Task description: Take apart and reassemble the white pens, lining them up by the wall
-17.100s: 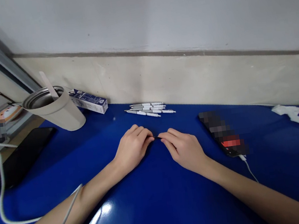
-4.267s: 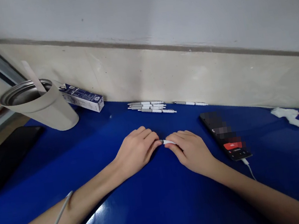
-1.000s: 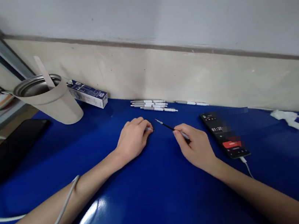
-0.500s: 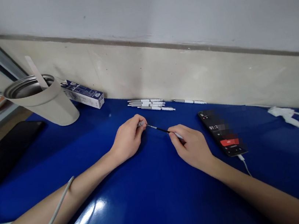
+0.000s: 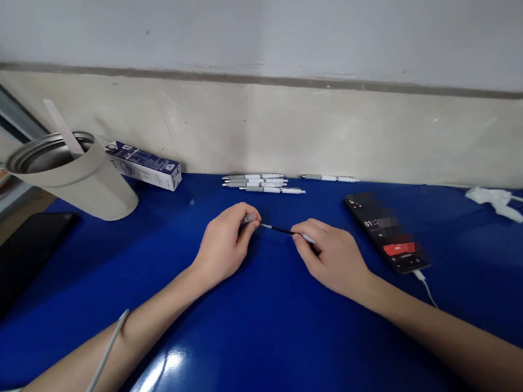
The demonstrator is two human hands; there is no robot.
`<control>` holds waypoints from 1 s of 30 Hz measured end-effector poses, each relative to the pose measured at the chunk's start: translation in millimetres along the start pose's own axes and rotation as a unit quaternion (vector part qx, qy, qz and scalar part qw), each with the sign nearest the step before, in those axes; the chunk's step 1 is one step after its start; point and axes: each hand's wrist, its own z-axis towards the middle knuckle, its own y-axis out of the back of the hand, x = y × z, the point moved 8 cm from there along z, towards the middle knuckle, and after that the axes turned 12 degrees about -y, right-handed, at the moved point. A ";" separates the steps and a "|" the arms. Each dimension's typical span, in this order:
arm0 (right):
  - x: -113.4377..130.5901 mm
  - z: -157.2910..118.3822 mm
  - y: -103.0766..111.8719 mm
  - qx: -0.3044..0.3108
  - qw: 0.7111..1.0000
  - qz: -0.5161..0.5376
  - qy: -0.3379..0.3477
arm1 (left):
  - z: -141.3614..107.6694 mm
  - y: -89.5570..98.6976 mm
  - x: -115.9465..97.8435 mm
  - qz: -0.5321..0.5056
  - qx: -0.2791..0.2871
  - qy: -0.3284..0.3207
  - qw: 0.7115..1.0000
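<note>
My left hand (image 5: 222, 243) pinches a short grey pen grip section (image 5: 248, 218) between thumb and forefinger. My right hand (image 5: 332, 252) is closed round a white pen barrel (image 5: 308, 239), most of it hidden in the fingers. From that barrel a thin dark refill (image 5: 282, 229) reaches leftwards. Its pale tip end meets the left fingertips, and whether it is inside the grip section I cannot tell. Just beyond the hands, several white and grey pens (image 5: 264, 182) lie together by the wall, with a single pen (image 5: 328, 178) to their right.
At the back left stand a beige tumbler (image 5: 95, 187) with a pale stick in it and a blue-and-white box (image 5: 150, 166). A black tablet-like slab (image 5: 13, 263) lies left. A lit phone (image 5: 386, 233) with a white cable lies right. Another cable (image 5: 96, 368) crosses my left forearm.
My hands have drawn slightly closer together, so a bit less of the refill shows between them. The grips are unchanged.
</note>
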 end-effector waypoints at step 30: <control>6.1 -2.9 -3.1 0.014 0.998 0.031 0.060 | -3.0 -7.7 -7.3 -0.033 0.035 -0.006 0.999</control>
